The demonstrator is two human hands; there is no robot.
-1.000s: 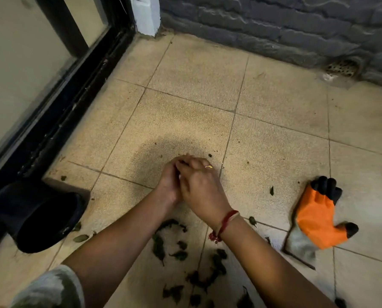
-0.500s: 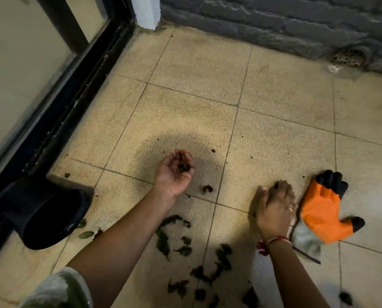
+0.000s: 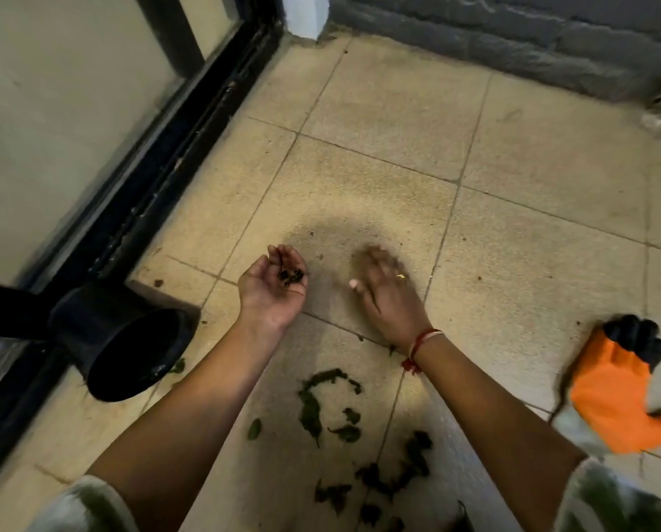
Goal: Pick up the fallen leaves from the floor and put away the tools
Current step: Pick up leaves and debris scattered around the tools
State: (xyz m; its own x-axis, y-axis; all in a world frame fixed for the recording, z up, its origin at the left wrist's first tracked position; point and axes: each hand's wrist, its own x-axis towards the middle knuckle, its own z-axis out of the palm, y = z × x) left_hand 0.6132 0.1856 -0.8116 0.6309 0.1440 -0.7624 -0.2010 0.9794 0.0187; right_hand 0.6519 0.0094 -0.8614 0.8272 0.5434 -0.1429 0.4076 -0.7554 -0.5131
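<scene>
L hand [image 3: 271, 289]: lying palm up low over the tiles [image 3: 379, 101], fingers curling about halfway in, cupping a small clump of dark leaf bits [image 3: 291, 275] near the finger bases.
R hand [image 3: 388, 289]: facing palm down just beside it, not touching L. Fingers are stretching out loose w/ thumb sticking out toward L, nothing in it afaict. Tips are blurring, so can't tell if they're touching the tiles.
Fallen leaves [image 3: 313, 407]: lying scattered btwn the two forearms, closer to the cam than both hands, w/ more bunching near the bottom edge.
Black pot [image 3: 129, 351]: lying on its side, mouth facing the cam, left of L forearm, right by the door track [image 3: 190, 120].
Orange glove [image 3: 617, 401]: lying flat far right, well apart from R hand, black fingertips pointing away.
</scene>
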